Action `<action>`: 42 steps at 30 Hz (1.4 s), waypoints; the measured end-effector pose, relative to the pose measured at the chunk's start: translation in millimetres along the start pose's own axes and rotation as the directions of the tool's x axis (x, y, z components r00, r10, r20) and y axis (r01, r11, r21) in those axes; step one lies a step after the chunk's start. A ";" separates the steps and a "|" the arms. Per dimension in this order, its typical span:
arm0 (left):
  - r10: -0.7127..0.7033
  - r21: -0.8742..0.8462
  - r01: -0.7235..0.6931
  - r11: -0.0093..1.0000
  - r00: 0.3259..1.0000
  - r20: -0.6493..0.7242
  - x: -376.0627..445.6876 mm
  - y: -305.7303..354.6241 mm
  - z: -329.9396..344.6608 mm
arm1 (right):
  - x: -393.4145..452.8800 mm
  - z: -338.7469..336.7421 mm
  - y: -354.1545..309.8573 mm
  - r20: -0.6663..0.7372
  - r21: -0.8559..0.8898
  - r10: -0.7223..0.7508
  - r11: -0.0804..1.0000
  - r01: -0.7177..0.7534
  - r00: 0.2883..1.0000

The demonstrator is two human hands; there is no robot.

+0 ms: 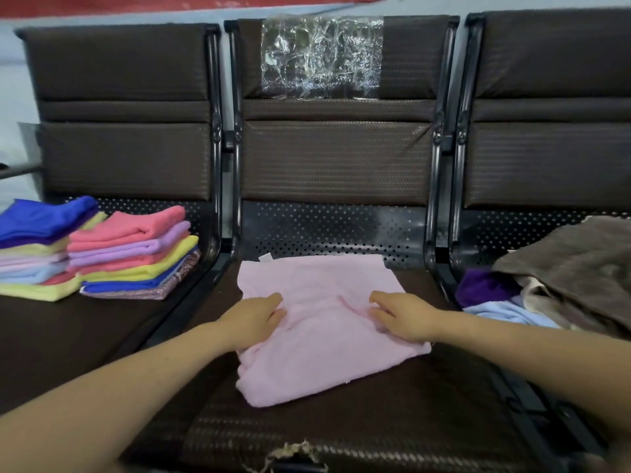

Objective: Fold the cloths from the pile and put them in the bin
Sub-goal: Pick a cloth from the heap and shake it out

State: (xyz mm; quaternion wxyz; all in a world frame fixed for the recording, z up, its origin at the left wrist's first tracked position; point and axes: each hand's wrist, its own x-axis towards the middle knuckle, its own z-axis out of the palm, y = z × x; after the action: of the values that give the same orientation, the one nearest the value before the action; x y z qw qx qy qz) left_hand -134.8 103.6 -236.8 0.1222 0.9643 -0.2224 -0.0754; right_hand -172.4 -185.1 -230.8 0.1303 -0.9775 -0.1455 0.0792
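Note:
A pale pink cloth [321, 322] lies partly folded on the middle seat [375, 411]. My left hand [254, 319] rests on its left side, fingers bent with the tips on the fabric. On the cloth's right side my right hand [401, 317] lies the same way, fingers pointing inward. Whether either hand pinches the fabric is hidden. An unfolded pile sits on the right seat: a brown cloth [577, 268] over a purple one [485, 286] and a light blue one [505, 312]. No bin is in view.
Two stacks of folded cloths [129, 254] in blue, pink, lilac and yellow stand on the left seat. Black metal frames [225, 186] separate the seats. Crumpled clear plastic [321, 56] hangs on the middle backrest. The middle seat's front edge is torn [290, 452].

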 end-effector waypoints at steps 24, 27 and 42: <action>-0.104 -0.203 0.038 0.979 0.939 -0.327 39.1 -10.6 -64.9 | 1.3 -69.5 29.2 -0.193 0.475 0.352 0.850 -0.227 0.916; -0.042 0.090 0.055 0.994 0.990 -0.137 72.8 -18.4 -45.5 | 17.2 -48.1 48.3 -0.145 0.282 0.354 0.910 -0.305 0.924; -0.121 0.042 0.125 0.991 0.989 -0.084 91.3 -81.2 9.6 | 32.9 -1.1 79.8 -0.094 0.071 0.374 0.927 -0.368 0.923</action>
State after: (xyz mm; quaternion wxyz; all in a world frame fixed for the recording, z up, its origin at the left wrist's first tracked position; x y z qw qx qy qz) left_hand -22.1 131.5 -276.2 0.1037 0.9811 -0.1589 -0.0384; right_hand -120.0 -249.1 -255.8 0.1458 -0.9865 0.0513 0.0543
